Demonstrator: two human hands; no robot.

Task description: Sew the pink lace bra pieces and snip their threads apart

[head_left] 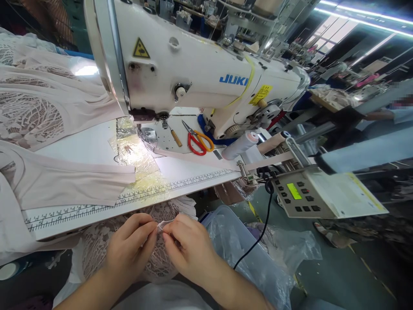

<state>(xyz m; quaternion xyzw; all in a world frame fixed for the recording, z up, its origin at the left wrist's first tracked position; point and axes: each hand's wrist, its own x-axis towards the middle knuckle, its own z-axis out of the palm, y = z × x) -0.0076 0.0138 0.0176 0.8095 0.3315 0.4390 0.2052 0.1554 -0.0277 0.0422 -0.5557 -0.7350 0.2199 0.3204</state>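
My left hand [130, 245] and my right hand [189, 245] meet in front of the table edge, each pinching the pale edge of a beige lace garment [97, 249]. The garment hangs below the table, its lace spread beneath both hands. Only a small bit of light fabric shows between the fingertips. Beyond the hands stands a white sewing machine [200, 73]. Beside its needle area, a thread snipper or awl with a wooden handle [176, 137] lies near scissors [196, 140] with red and orange handles.
Beige garments with lace panels [32, 112] cover the table's left side. A printed ruler [180, 185] runs along the front edge. To the right are thread cones [240, 145], a tape-feeding control box [309, 193] with a hanging black cable, and a clear plastic bin [232, 241].
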